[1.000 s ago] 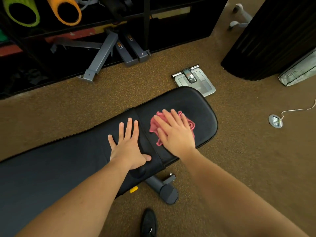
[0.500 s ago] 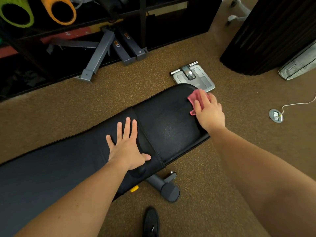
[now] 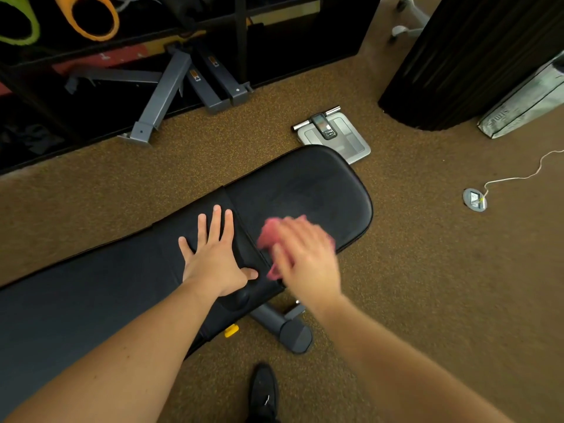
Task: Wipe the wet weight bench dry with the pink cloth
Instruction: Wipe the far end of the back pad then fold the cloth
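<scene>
The room had a speckled brown carpet (image 3: pixel 427 270), with a dark rack (image 3: pixel 122 87) along the far wall and a bathroom scale (image 3: pixel 334 137) lying just beyond the end of the black weight bench (image 3: pixel 305 184). On the bench, the fingers of the left hand (image 3: pixel 213 257) were spread flat on the padding beside the seam between the two pads, thumb out toward the near edge, plainly bracing. The right hand (image 3: pixel 305 254) was smeared by motion, so I could not tell whether its fingers were splayed or closed; it lay over the pink cloth (image 3: pixel 270 233), which showed at its far side and below the palm, on the end pad near the seam and the near edge. Further out, that pad showed a dull, streaked sheen toward its rounded end, possibly damp. To my eye the wiping wanted a flat palm keeping the cloth spread, overlapping strokes carried right to the rounded end and edges, then the seam, where water would likely collect, and the long pad afterward.
</scene>
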A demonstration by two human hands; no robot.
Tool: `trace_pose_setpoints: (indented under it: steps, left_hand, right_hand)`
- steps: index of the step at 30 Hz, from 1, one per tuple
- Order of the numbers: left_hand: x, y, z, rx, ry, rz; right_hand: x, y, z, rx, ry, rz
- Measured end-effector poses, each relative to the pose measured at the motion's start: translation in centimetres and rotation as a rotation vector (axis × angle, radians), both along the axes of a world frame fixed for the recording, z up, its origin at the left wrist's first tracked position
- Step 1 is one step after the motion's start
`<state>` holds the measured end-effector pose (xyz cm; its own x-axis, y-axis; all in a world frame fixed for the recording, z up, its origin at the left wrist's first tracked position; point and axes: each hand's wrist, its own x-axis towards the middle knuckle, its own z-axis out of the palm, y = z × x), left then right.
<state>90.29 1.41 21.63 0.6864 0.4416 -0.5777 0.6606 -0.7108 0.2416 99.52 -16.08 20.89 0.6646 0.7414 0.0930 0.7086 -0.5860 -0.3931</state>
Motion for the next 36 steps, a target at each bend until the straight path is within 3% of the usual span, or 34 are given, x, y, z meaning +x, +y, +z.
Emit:
trace_pose_setpoints:
  steps: [2,7,12,20,24,28,32,34,36]
  left_hand:
    - [-0.1,0.1,0.0,0.016,-0.007,-0.011]
    - [-0.2,0.2,-0.1,0.026,0.009,-0.027]
    - [-0.1,0.2,-0.1,0.029,0.022,-0.034]
    - [0.0,0.1,0.0,0.024,0.036,-0.034]
    - [0.1,0.1,0.1,0.017,0.046,-0.035]
    - [0.2,0.0,0.1,0.023,0.042,-0.036]
    - [0.1,0.1,0.1,0.015,0.037,-0.027]
    - [0.1,0.0,0.2,0.01,0.043,-0.023]
    - [0.2,0.0,0.2,0.005,0.049,-0.015]
  right_hand:
    - [-3.1,-0.2,-2.4,-0.155,-0.035,0.067]
    - [-1.7,-1.4,-4.1,-0.129,-0.089,-0.005]
    - [2.1,-2.2,-4.5,-0.001,-0.005,-0.399]
    - [6.9,-2.3,-3.7,0.242,0.182,-0.688]
    - [9.4,-3.0,-2.7,0.344,0.335,-0.704]
    - [14.4,-4.4,-1.5,0.206,0.426,-0.697]
    - [14.4,-4.1,1.6,0.315,0.15,-0.631]
    - [12.3,-2.7,3.2,0.387,-0.096,-0.431]
    - [9.6,-1.0,2.9,0.335,-0.22,-0.203]
